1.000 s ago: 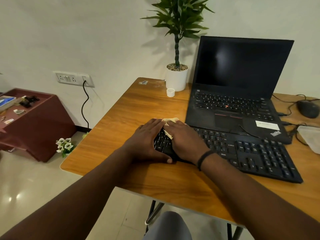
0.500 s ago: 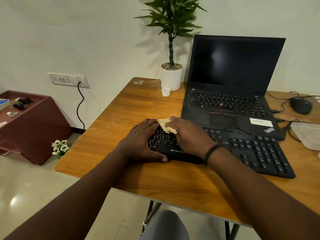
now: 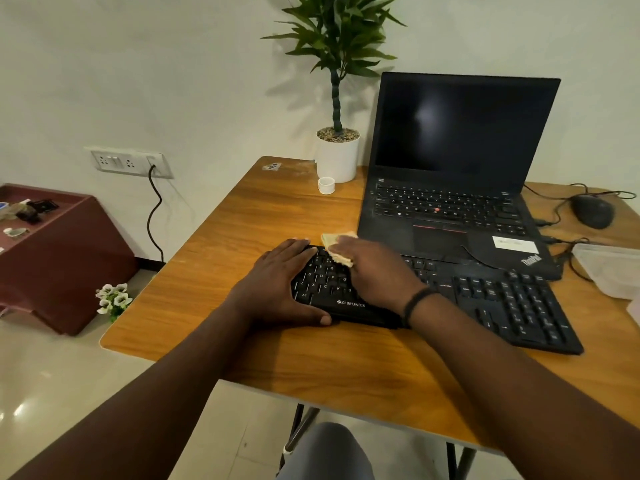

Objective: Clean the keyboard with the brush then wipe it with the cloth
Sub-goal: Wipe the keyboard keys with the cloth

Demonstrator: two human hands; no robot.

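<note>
The black keyboard [image 3: 485,299] lies on the desk [image 3: 242,237] before an open laptop [image 3: 457,174]. The right hand [image 3: 374,271] presses a folded yellow cloth [image 3: 337,249] onto its upper-left keys; the left hand [image 3: 280,282] lies flat, fingers straight, on its left end
</note>
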